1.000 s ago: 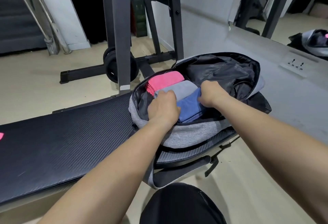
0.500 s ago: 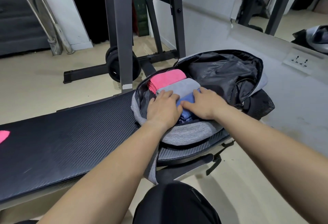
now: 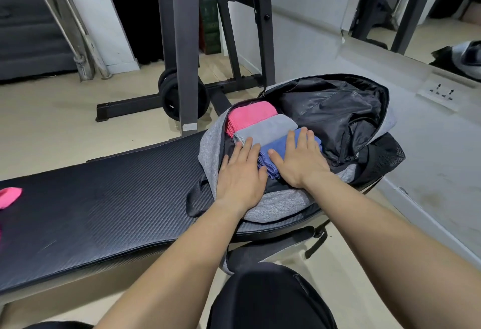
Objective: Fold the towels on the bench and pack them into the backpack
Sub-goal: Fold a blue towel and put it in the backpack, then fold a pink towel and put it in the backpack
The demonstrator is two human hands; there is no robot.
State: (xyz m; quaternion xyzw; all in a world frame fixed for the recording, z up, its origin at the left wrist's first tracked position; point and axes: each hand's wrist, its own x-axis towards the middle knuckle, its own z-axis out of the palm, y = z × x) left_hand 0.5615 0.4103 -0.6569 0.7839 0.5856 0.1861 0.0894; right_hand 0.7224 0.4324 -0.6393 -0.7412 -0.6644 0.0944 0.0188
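With fingers straight, left hand (image 3: 240, 172) and right hand (image 3: 299, 162) press folded blue towel (image 3: 274, 146) (beside grey towel (image 3: 265, 128), pink towel (image 3: 250, 116)) inside open grey fabric backpack (image 3: 273, 203) at black padded bench (image 3: 104, 198) right end.

Backpack (image 3: 276, 203) on bench's (image 3: 104, 198) right end, three towels (image 3: 265, 128) inside (side by side, near to far), another towel (image 3: 9, 197) at bench's left.

Forearms (image 3: 182, 255) bare, black fabric (image 3: 270, 300) over the leg.
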